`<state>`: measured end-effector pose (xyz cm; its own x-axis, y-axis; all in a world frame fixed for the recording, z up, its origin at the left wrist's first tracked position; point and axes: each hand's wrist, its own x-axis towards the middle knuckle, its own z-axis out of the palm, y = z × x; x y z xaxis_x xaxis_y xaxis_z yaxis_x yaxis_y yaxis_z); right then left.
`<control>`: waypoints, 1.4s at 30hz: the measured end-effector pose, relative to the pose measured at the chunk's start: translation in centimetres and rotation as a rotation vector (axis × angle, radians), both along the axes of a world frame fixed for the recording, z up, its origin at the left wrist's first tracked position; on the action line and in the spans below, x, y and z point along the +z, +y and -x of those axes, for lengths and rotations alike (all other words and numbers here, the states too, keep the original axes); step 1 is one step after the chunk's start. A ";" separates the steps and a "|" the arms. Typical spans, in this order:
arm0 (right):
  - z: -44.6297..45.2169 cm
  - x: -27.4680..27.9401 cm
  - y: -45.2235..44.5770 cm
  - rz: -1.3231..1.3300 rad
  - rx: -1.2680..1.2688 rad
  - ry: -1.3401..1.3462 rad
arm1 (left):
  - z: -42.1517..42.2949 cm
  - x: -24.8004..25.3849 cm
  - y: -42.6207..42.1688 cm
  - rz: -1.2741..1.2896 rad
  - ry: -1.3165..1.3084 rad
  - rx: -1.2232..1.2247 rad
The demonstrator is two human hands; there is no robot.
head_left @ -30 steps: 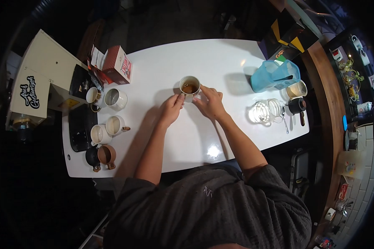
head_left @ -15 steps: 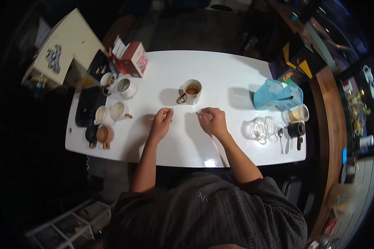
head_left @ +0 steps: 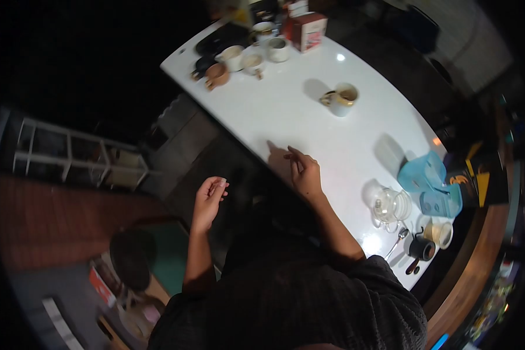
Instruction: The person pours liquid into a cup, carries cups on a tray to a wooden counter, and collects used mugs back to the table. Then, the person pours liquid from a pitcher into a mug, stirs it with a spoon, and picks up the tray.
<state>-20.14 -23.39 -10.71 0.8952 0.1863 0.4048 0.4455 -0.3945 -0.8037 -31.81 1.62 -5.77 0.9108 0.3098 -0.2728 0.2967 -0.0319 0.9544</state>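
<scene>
A white mug point(head_left: 342, 100) with a gold-brown handle stands upright on the white table point(head_left: 286, 111), apart from both hands. My left hand point(head_left: 210, 203) hangs in the air off the table's near edge, its fingers curled in toward the thumb with nothing seen in them. Over the table's near edge is my right hand point(head_left: 305, 172), empty, its fingers bent and partly apart. The mug is beyond my right hand, up and to the right in view.
Several cups point(head_left: 233, 58) and a red box point(head_left: 309, 31) occupy the far left. At the right are a glass server point(head_left: 391, 206), a spoon point(head_left: 398, 241), a blue container point(head_left: 424, 173) and a black-handled cup point(head_left: 421, 249). A white-framed shelf point(head_left: 81, 153) stands at left.
Both hands have let go of the mug and drawn back toward the body. The view has turned left, so the table now appears slanted and the floor and shelf show more.
</scene>
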 end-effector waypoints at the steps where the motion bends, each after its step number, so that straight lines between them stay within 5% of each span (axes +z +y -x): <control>1: 0.6 0.2 1.3 -0.026 0.039 0.029 | 2.2 0.3 1.1 -0.013 -0.006 0.046; 14: 9.8 2.3 28.1 -0.081 0.549 0.006 | 25.5 1.8 18.7 0.058 -0.415 0.808; 18: 15.6 1.0 40.0 -0.042 0.699 0.199 | 33.5 2.7 23.8 -0.239 -0.313 0.953; 22: 21.4 0.5 49.0 0.176 0.992 0.253 | 41.2 2.5 26.7 -0.240 -0.299 1.147; 33: 32.2 -11.9 64.1 0.631 1.404 0.449 | 48.0 3.5 22.6 -0.369 -0.163 1.521; 37: 34.2 -15.5 67.1 0.753 1.301 0.934 | 47.2 5.3 19.4 -0.302 -0.091 1.766; 39: 35.1 -17.9 67.6 0.644 1.049 1.235 | 46.3 5.4 18.3 -0.294 -0.071 1.840; 42: 35.0 -17.4 66.9 0.633 1.079 1.122 | 45.1 5.1 17.7 -0.197 -0.030 1.856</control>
<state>-55.12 43.49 -28.09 0.0323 0.7374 -0.6747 0.0657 -0.6752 -0.7347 -76.88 19.30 -0.71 -0.5806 0.8072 -0.1063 0.0633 0.1749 0.9825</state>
